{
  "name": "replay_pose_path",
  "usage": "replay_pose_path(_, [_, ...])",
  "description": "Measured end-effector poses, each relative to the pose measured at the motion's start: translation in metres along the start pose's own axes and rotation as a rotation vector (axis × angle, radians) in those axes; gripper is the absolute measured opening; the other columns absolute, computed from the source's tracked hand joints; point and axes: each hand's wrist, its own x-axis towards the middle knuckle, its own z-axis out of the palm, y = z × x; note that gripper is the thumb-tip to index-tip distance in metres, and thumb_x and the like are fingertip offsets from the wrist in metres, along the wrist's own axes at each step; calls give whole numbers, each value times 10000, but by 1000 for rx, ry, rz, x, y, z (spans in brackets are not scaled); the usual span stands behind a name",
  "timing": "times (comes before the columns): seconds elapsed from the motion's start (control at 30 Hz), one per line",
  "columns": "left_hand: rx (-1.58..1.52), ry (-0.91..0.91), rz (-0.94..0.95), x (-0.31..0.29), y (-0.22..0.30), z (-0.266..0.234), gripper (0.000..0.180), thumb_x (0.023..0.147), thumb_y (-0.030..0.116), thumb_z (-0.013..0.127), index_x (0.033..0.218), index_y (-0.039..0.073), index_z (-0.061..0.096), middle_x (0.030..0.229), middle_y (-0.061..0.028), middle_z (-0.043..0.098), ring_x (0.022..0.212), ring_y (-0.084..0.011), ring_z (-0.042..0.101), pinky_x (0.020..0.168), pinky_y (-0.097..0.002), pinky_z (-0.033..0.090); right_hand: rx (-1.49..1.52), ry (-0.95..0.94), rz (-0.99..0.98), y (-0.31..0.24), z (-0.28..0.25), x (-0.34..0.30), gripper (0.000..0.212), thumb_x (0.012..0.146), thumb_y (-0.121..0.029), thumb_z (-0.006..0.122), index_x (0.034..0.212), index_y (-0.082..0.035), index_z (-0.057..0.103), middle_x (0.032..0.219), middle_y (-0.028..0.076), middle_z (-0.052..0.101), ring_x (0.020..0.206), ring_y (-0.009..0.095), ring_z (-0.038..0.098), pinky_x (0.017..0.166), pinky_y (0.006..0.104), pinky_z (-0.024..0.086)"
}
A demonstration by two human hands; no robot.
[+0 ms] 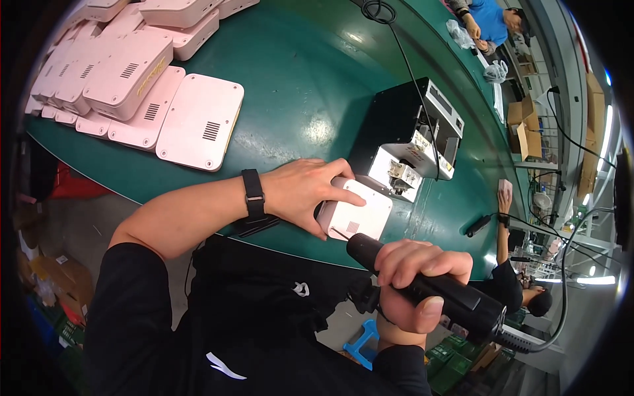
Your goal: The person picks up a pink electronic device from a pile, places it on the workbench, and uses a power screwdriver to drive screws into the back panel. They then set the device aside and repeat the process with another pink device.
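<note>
My left hand (310,195) grips a white plastic box-shaped housing (368,214) near the table's front edge, thumb and fingers spread around its side and top. The housing has a vent grille and small corner screw holes. My right hand (416,280) is wrapped around a black corded electric screwdriver (456,300). Its thin bit points left and its tip is at the housing's near left corner. Just beyond the housing stands a black and silver screw feeder (403,145).
Many similar white housings (205,122) are stacked at the left of the green table (284,86). A black cable (409,59) hangs over the screw feeder. Two co-workers sit farther along, one in blue (492,23), one in black (512,284). A blue stool (363,343) stands below.
</note>
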Motion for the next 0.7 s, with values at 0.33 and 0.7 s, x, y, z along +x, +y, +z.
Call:
replay_pose_path(0.33, [-84,85,-30,-6,-2,11,675,584,339,889,1217,234,678,1150,-122,532,895,-290,650,751,-379,576,-1,-35,0,11,3,-4,476,833,-471,731,927,-119,424,585,26,499,453,179,509,506,341,460])
replay_pose_path(0.7, [-70,46,24,6,0,2,748,594,401,894,1280,225,653,1187,-140,517,1038,-325,612,860,-391,553,97,2,11,19,-5,5,424,878,-391,697,1010,-93,426,660,71,515,509,188,516,524,341,459])
